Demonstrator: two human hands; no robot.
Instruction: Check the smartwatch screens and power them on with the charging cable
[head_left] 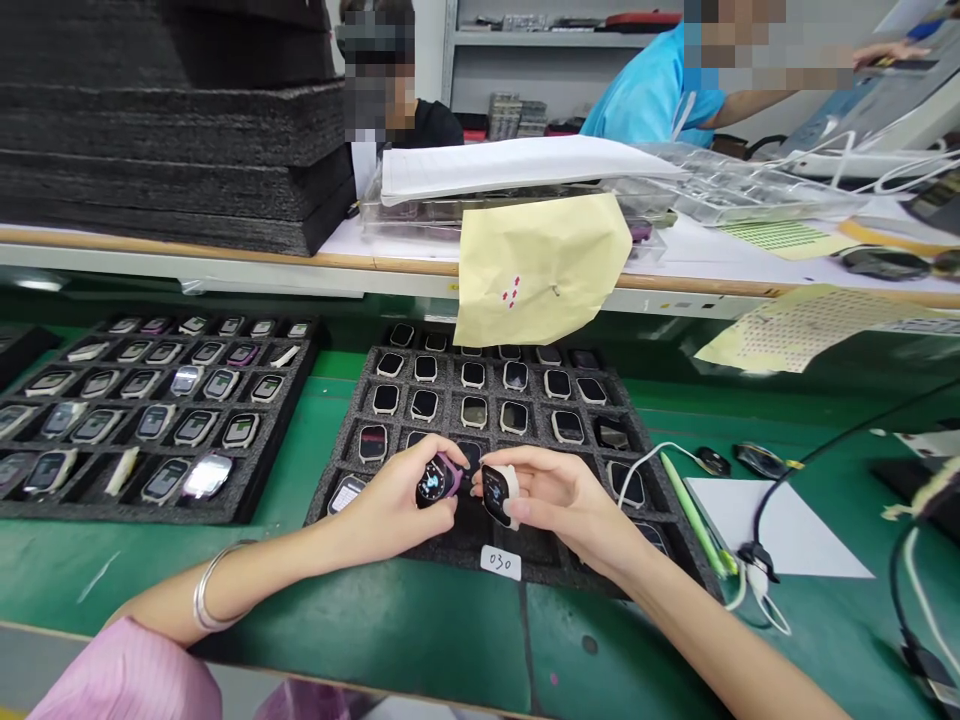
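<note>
My left hand is closed around a purple-cased smartwatch body whose screen is lit. My right hand pinches a white-cased smartwatch body, also with its screen on. Both hands hover close together over the near edge of a dark foam tray that holds several watch bodies in square pockets. A white label reading 030 is stuck on the tray's front edge, just below my hands. A silver bangle circles my left wrist.
A second foam tray of watch bodies lies to the left on the green mat. A green pen, white cable, white paper and black cables sit to the right. A yellow envelope hangs off the raised shelf. Stacked foam sheets and two people are behind.
</note>
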